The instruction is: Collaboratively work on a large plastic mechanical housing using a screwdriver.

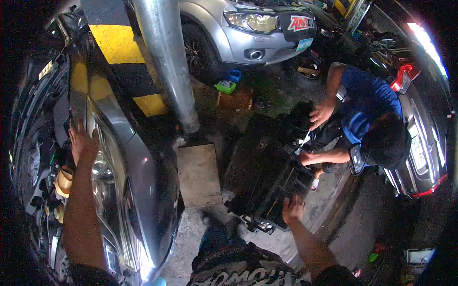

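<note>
The black car-part assembly (273, 199), perhaps a radiator carrier, lies on the floor (191, 231) in front of you, slightly to your right, between the pale flat board (199, 172) and the crouching co-worker (373, 102). Judging by its bulk, it should feel awkward and fairly heavy, with a stiff outer frame but thinner tabs and brackets that could snap. Its long side rails look like the safer hold, away from the projecting near-end fittings. It looks dark, boxy and elongated, with lighter bits at the near end; shadow hides much of its detail. Your right hand (294, 209) is at its edge, fingers extended, gripping nothing; you can't tell how firmly it presses. Your left hand (85, 143) lies open by the dark car's headlight (100, 167), fingers slightly apart.
</note>
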`<state>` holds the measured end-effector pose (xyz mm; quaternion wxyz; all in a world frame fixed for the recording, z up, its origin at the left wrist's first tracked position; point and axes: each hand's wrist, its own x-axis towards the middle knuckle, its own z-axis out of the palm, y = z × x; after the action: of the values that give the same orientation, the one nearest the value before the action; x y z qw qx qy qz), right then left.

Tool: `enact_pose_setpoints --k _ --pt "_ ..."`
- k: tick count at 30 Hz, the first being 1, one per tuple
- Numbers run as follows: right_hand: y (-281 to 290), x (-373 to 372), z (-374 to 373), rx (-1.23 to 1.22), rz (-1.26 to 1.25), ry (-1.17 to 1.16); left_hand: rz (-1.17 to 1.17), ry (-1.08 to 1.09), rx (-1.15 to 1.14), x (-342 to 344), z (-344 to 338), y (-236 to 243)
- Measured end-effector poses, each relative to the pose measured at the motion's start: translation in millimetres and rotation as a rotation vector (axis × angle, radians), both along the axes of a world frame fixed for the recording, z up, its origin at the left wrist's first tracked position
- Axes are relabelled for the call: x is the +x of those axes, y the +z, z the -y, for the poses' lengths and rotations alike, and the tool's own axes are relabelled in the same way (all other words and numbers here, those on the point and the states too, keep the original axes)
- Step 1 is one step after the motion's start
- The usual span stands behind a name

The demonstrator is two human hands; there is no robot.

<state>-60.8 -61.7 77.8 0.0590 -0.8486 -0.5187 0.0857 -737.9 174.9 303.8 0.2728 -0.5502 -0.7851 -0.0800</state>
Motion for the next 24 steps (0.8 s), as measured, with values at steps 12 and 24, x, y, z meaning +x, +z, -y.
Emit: enact_pose_setpoints --k 12,24 --pt "15 -9 -4 -0.009 0.017 0.004 -0.011 0.008 0.059 -1 -4 -1" --pt "26 -12 -9 -0.089 0.007 0.006 -0.093 0.043 -0.011 -9 -5 -3"
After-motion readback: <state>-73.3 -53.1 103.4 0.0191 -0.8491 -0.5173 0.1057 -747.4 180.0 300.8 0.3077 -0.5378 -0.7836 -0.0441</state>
